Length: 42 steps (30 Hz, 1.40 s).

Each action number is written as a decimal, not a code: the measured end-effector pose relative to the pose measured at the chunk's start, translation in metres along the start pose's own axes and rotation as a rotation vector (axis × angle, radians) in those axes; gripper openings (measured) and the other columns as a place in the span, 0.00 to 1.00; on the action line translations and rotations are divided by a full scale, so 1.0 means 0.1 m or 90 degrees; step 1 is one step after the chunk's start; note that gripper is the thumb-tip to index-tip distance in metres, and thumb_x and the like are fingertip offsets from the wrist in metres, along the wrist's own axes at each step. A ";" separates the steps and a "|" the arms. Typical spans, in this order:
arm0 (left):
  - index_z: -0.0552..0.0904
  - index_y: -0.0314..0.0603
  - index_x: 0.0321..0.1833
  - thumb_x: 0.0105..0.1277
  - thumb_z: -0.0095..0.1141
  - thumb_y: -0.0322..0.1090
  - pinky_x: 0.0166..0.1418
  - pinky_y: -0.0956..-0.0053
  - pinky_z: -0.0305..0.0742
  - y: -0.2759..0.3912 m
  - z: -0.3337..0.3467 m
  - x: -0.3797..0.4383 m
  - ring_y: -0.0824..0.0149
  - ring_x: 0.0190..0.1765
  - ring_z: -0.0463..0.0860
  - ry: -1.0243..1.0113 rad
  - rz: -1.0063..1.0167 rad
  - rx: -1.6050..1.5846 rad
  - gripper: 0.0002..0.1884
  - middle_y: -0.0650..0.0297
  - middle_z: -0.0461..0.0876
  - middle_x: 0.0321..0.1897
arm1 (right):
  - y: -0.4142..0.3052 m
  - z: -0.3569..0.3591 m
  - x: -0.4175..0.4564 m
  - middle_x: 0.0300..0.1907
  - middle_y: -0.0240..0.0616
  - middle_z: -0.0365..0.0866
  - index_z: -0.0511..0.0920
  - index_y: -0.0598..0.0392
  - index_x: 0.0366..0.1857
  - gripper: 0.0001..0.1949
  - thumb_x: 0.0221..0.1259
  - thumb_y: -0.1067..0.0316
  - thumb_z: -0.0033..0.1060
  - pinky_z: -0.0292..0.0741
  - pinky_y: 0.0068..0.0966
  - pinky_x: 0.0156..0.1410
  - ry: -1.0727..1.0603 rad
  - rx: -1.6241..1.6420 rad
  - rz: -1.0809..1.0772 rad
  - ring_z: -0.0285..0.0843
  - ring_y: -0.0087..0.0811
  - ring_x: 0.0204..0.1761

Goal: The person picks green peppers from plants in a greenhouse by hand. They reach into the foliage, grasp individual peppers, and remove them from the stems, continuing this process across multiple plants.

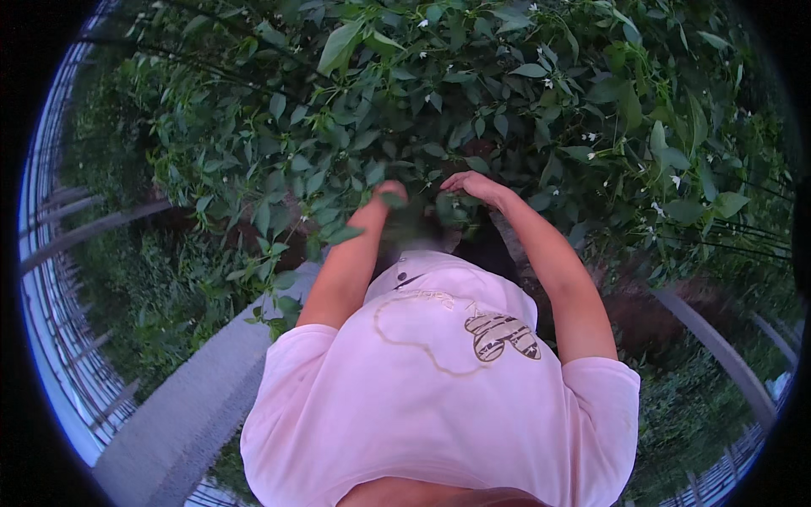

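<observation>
Leafy pepper-like plants (355,120) with small white flowers (591,156) fill the view before me. My left hand (389,189) reaches into the foliage, blurred and partly covered by leaves, so its fingers and anything in them cannot be made out. To its right, my right hand (472,184) is among the leaves, palm turned down and fingers bent towards the left hand; whether it grips a stem is not clear. Between and below the hands, leaves (451,206) and a blurred patch hang just above the hem of my light shirt (437,355).
A grey concrete post (196,380) slants at the lower left, close to my left arm. Thin dark lines cross the plants at the upper left and right. Brown soil (652,317) shows under the foliage, and a curved grey pole (716,355) stands at the right.
</observation>
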<state>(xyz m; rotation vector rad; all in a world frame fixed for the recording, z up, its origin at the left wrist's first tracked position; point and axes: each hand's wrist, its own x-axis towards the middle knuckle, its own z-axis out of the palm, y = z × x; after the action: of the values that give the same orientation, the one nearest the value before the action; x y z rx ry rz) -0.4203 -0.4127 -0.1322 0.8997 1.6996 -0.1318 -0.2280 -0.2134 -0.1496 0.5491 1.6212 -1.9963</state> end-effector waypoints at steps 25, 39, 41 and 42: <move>0.81 0.38 0.48 0.60 0.54 0.23 0.59 0.59 0.76 0.88 -0.33 -0.96 0.49 0.54 0.81 0.718 0.384 -0.148 0.13 0.53 0.82 0.46 | -0.72 0.33 0.41 0.37 0.34 0.89 0.84 0.61 0.47 0.09 0.65 0.75 0.65 0.78 0.22 0.43 0.341 0.211 -0.299 0.84 0.22 0.40; 0.82 0.50 0.59 0.76 0.48 0.43 0.77 0.49 0.56 0.80 -1.23 -1.11 0.58 0.62 0.80 0.563 0.056 0.366 0.15 0.58 0.87 0.50 | -1.15 0.49 0.63 0.47 0.35 0.87 0.83 0.60 0.53 0.18 0.61 0.87 0.53 0.77 0.26 0.59 0.124 0.081 -0.256 0.83 0.26 0.49; 0.82 0.48 0.58 0.78 0.45 0.45 0.76 0.46 0.53 0.83 -1.46 -1.22 0.58 0.62 0.80 0.525 -0.038 0.364 0.17 0.58 0.88 0.46 | -1.20 0.49 0.57 0.47 0.34 0.87 0.80 0.60 0.56 0.21 0.60 0.88 0.55 0.78 0.26 0.58 0.146 0.108 -0.280 0.83 0.26 0.49; 0.82 0.48 0.57 0.79 0.43 0.45 0.73 0.47 0.54 0.77 -1.44 -1.30 0.58 0.59 0.81 0.637 0.035 0.334 0.16 0.57 0.88 0.44 | -1.18 0.46 0.60 0.45 0.34 0.85 0.75 0.58 0.59 0.23 0.59 0.86 0.59 0.79 0.25 0.53 0.171 0.097 -0.293 0.83 0.25 0.46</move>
<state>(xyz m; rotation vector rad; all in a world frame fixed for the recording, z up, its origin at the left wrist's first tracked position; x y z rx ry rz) -0.4782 -0.3476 0.0578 1.5620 2.6221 -0.0947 -0.3469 -0.2469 -0.0850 0.5562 1.8993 -2.4853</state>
